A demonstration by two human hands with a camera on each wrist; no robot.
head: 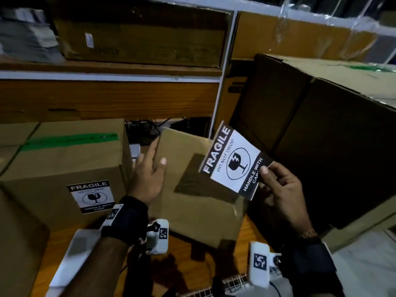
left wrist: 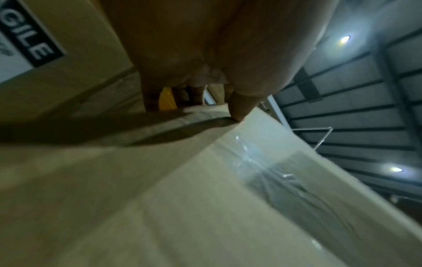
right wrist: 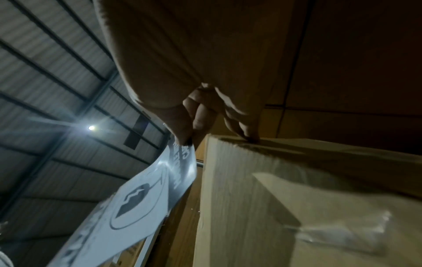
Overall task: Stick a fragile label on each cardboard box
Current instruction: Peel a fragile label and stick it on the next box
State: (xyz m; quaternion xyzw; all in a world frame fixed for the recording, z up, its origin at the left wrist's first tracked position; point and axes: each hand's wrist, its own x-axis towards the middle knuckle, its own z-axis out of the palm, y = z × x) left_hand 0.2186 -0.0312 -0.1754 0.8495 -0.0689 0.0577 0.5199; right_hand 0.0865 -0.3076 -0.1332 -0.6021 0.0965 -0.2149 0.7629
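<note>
right hand (head: 280,189) pinches fragile label (head: 233,161); left hand (head: 147,174), seemingly flat-fingered, steadies small box (head: 199,202).

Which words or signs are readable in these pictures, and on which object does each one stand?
"FRAGILE", "DO NOT DROP", "HANDLE WITH CA…": on the loose black-and-white paper label pinched by the right hand, whose thumb hides the last letters.
"FRAGILE", "HANDLE WITH CARE": on the stuck label on the brown cardboard box with green tape; its small middle line is blurred.
"GILE": part of that label in the left wrist view.
Shelf carton prints: unreadable.
</note>
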